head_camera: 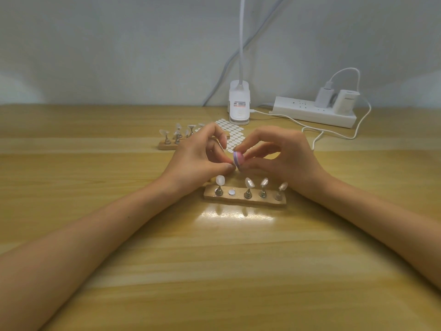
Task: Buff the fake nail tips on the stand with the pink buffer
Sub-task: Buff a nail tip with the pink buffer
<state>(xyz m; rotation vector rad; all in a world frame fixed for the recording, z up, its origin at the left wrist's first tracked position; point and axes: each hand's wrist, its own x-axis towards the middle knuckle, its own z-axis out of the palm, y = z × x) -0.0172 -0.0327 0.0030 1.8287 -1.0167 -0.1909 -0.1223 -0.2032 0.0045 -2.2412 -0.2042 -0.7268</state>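
While poised just above the stand [238, 199], pink buffer [238, 160] pinched in right hand [281, 154]; left hand [198, 154] curled against it, grip unclear; apparently partway, with four nail tips [249, 182] mounted, one slot [231, 192] bare.

We see through one wide-angle camera worn on the head, facing forward and down — close over our own forearms. Left hand [198, 157] and right hand [285, 156] meet mid-frame, just ahead; the wall [114, 48] stands well beyond them.
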